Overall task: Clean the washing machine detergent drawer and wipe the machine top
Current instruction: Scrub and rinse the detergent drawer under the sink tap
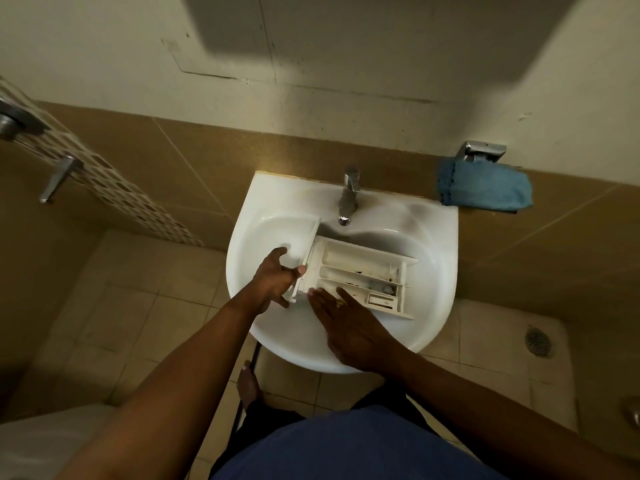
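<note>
Detergent drawer lying in sink, L hand gripping its front panel, R hand flat, fingers straight, on near edge.

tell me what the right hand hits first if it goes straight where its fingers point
The detergent drawer: the right hand lies flat, fingertips at the drawer's near wall, likely touching, though depth is unclear.

Blue shirt; dark trousers; bare forearms; ring on right hand; bare foot.
</note>
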